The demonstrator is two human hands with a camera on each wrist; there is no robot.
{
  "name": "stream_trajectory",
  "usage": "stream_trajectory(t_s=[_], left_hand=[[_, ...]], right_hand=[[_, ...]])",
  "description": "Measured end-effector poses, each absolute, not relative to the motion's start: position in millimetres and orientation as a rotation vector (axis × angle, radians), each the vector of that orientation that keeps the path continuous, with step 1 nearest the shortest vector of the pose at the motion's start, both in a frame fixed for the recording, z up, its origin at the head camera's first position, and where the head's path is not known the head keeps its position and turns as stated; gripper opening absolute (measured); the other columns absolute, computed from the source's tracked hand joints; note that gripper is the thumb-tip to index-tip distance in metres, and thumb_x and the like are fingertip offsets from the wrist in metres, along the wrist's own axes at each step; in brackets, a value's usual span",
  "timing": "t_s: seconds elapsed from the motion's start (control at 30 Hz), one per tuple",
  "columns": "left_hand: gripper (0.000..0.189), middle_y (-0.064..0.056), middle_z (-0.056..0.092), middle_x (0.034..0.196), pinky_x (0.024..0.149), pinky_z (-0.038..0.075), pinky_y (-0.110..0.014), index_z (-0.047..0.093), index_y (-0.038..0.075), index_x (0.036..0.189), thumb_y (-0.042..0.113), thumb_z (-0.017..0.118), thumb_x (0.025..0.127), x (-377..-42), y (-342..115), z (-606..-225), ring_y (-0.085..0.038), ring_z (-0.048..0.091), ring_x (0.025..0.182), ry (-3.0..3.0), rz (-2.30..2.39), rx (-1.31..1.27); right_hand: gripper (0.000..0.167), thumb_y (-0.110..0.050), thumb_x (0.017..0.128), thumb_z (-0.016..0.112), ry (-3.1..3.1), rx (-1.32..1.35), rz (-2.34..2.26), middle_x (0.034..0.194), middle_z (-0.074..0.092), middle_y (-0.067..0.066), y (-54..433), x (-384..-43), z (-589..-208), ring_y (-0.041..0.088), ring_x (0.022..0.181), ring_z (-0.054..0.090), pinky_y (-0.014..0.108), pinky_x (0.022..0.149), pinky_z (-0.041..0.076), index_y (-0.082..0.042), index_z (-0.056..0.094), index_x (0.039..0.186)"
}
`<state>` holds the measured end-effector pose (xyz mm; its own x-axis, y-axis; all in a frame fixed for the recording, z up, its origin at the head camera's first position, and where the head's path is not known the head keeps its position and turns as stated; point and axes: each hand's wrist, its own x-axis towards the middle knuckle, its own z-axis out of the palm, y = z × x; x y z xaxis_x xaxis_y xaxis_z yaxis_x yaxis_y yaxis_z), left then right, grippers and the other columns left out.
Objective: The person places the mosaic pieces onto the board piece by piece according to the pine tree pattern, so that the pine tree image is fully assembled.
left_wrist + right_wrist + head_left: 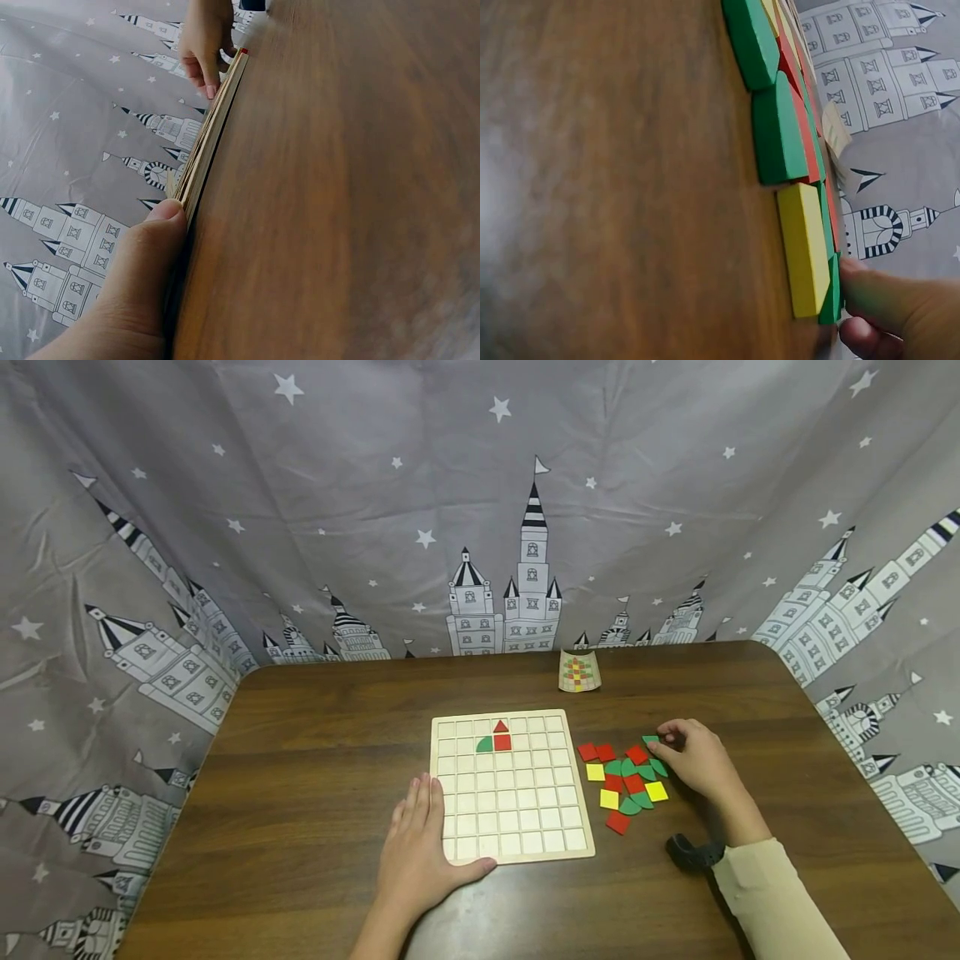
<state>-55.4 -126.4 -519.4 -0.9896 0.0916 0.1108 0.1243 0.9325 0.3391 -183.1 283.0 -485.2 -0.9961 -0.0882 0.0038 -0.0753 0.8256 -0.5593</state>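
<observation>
My left hand [417, 843] lies at the near left corner of a wooden grid board [517, 810]. Its fingers stretch along the left edge, while the thumb presses the near edge. On the board sit a red triangle tile [501, 727], a red square tile [502, 742] and a green quarter-circle tile [485, 744]. To the right, my right hand [697, 760] pinches a green tile [649, 739] between thumb and fingers at the far edge of the loose pieces. The fingers partly cover that tile.
Loose red squares [618, 823], yellow squares [656, 791] and green curved tiles [630, 807] lie right of the board. A curled pattern card [579, 672] stands at the table's back edge. A grey castle-print curtain [360, 527] hangs behind the brown table [315, 777].
</observation>
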Motion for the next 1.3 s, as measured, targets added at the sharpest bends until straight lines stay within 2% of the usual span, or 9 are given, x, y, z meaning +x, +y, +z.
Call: stream_trajectory(t_s=[0.23,0.33,0.43,0.53,0.6,0.7,0.9,1.07,1.3], left_hand=[[0.138,-0.016,0.015,0.166,0.122,0.024,-0.052,0.02,0.001,0.157,0.094,0.056,0.062,-55.5,-125.9,-518.9,-0.031,0.016,0.155,-3.002,-0.535,-0.164],[0.138,-0.016,0.015,0.166,0.122,0.024,-0.051,0.021,0.001,0.157,0.094,0.055,0.062,-55.3,-126.0,-519.2,-0.031,0.016,0.155,-3.001,-0.53,-0.165],[0.138,-0.017,0.014,0.166,0.122,0.024,-0.051,0.02,0.001,0.157,0.094,0.055,0.062,-55.5,-126.2,-519.8,-0.031,0.015,0.155,-3.002,-0.524,-0.167],[0.138,-0.017,0.014,0.166,0.123,0.024,-0.051,0.02,0.001,0.157,0.095,0.054,0.062,-56.1,-126.5,-520.3,-0.031,0.015,0.155,-3.003,-0.517,-0.17],[0.138,-0.017,0.014,0.166,0.122,0.024,-0.051,0.02,0.001,0.157,0.095,0.054,0.062,-56.4,-126.8,-520.6,-0.031,0.015,0.155,-3.002,-0.514,-0.17],[0.138,-0.017,0.014,0.166,0.122,0.024,-0.051,0.02,0.001,0.157,0.095,0.054,0.062,-56.7,-127.1,-520.2,-0.031,0.015,0.155,-3.006,-0.515,-0.167],[0.138,-0.018,0.015,0.166,0.122,0.024,-0.051,0.02,0.0,0.157,0.094,0.055,0.062,-56.4,-127.5,-518.9,-0.032,0.015,0.155,-3.014,-0.515,-0.166],[0.138,-0.018,0.016,0.166,0.122,0.025,-0.051,0.02,0.0,0.157,0.094,0.056,0.062,-56.1,-127.4,-518.6,-0.032,0.016,0.155,-3.01,-0.514,-0.168],[0.139,-0.018,0.015,0.166,0.122,0.025,-0.051,0.02,0.0,0.157,0.094,0.055,0.061,-55.6,-126.9,-519.8,-0.032,0.015,0.155,-3.006,-0.526,-0.166]], right_hand=[[0.026,-0.015,0.096,0.064,2.951,-0.183,-0.954,0.118,0.059,0.021,284.3,-182.6,-485.2,0.039,0.107,0.057,0.059,0.093,0.046,-0.002,0.067,0.119],[0.028,-0.012,0.097,0.062,2.949,-0.199,-0.966,0.118,0.057,0.021,285.4,-182.9,-484.9,0.039,0.106,0.055,0.057,0.091,0.046,-0.003,0.066,0.123],[0.031,-0.019,0.098,0.062,2.978,-0.152,-0.932,0.109,0.056,0.019,284.8,-183.7,-484.9,0.033,0.095,0.054,0.045,0.08,0.046,-0.002,0.064,0.124],[0.041,-0.037,0.096,0.063,3.011,-0.057,-0.858,0.096,0.055,0.013,282.2,-184.6,-485.2,0.027,0.084,0.05,0.035,0.069,0.04,-0.002,0.063,0.118],[0.046,-0.044,0.094,0.064,3.018,-0.001,-0.812,0.09,0.054,0.011,279.9,-185.2,-485.0,0.025,0.081,0.049,0.031,0.066,0.037,-0.003,0.062,0.114],[0.045,-0.043,0.092,0.067,3.008,0.033,-0.799,0.087,0.054,0.01,276.9,-186.2,-484.1,0.025,0.08,0.05,0.031,0.065,0.037,-0.003,0.062,0.111],[0.033,-0.023,0.095,0.067,2.962,-0.074,-0.873,0.104,0.058,0.018,274.4,-188.8,-482.6,0.032,0.094,0.054,0.046,0.078,0.046,-0.001,0.063,0.119],[0.034,-0.009,0.095,0.061,2.923,-0.19,-0.867,0.114,0.058,0.022,275.7,-191.7,-479.4,0.039,0.104,0.055,0.06,0.089,0.045,-0.002,0.061,0.128],[0.041,-0.019,0.096,0.064,2.917,-0.162,-0.851,0.119,0.057,0.024,275.5,-193.4,-477.8,0.042,0.109,0.055,0.063,0.095,0.044,0.002,0.059,0.13]])
